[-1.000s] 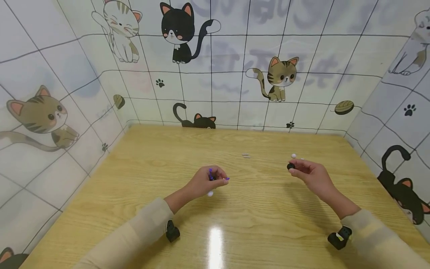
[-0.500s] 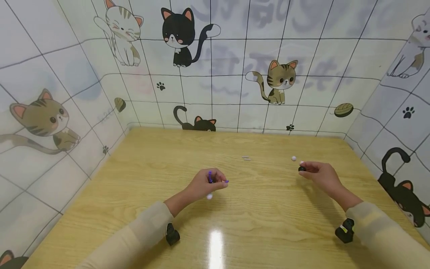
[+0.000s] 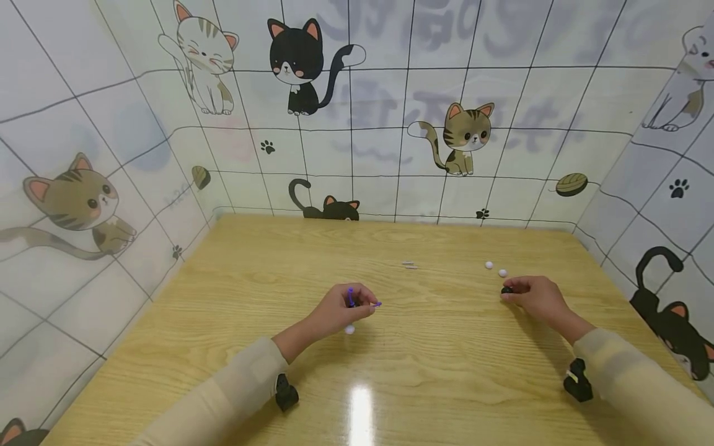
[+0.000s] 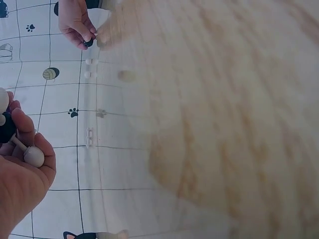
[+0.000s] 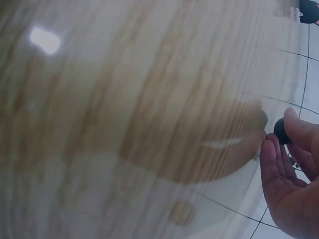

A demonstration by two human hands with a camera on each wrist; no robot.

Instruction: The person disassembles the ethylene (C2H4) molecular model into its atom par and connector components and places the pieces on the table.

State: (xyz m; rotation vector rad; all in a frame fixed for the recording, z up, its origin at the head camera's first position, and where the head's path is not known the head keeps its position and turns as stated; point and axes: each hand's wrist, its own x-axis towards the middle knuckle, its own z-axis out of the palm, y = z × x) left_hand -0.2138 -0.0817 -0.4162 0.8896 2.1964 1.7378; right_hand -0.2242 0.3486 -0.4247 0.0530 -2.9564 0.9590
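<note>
Hidden: your left hand (image 3: 340, 308) covers most of the purple-and-white piece (image 3: 350, 299); its form cannot be made out. The wrist views show the table (image 3: 251, 310) blurred.
Left hand: raised just above the table centre, fingers curled round the piece, a white ball hanging below.
Right hand: your right hand (image 3: 532, 297) lies low at the table's right, fingertips pinching a small black ball (image 3: 506, 290) against the wood.
Loose parts: two white beads (image 3: 495, 269) just beyond the black ball; two thin sticks (image 3: 409, 266) mid-table, apart.
</note>
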